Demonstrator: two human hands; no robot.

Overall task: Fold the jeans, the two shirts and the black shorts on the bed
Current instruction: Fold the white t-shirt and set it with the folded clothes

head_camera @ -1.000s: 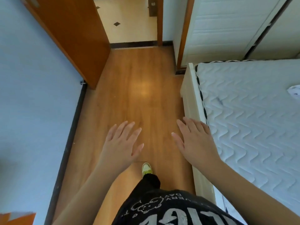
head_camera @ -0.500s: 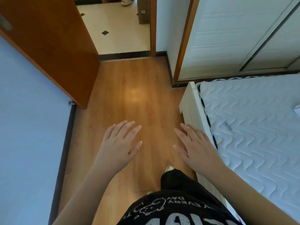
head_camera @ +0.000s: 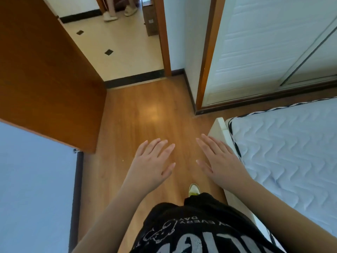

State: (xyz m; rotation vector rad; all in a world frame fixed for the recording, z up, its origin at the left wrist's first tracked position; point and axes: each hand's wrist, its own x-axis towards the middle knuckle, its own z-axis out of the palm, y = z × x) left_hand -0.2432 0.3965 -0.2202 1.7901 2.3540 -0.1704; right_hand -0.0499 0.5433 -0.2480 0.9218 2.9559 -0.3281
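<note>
- The left hand (head_camera: 152, 164) was held palm-down over the wooden floor (head_camera: 138, 121), fingers straight and slightly spread, grasping nothing.
- The right hand (head_camera: 221, 162) was held palm-down beside it, fingers likewise straight and released, holding nothing; its outer edge lay just beside the cream bed frame (head_camera: 219, 128), and contact could not be determined.
- The two hands were apart, with a strip of floor visible between them.
- The bed (head_camera: 291, 152) occupied the right side of the view, showing a bare white quilted mattress with a wavy stitch pattern and a black-and-white edge trim.
- The jeans, the two shirts and the black shorts could not be seen on the visible part of the mattress.
- The person wore a black printed top (head_camera: 191, 232); one shoe (head_camera: 194, 189) with a yellow-green toe stood on the floor below the hands.
- An open brown door (head_camera: 42, 73) stood at the left, against a pale blue wall (head_camera: 32, 189).
- A white sliding wardrobe (head_camera: 264, 48) stood beyond the bed.
- Through the doorway, a tiled floor (head_camera: 124, 46) and another person's feet (head_camera: 118, 13) were visible.
</note>
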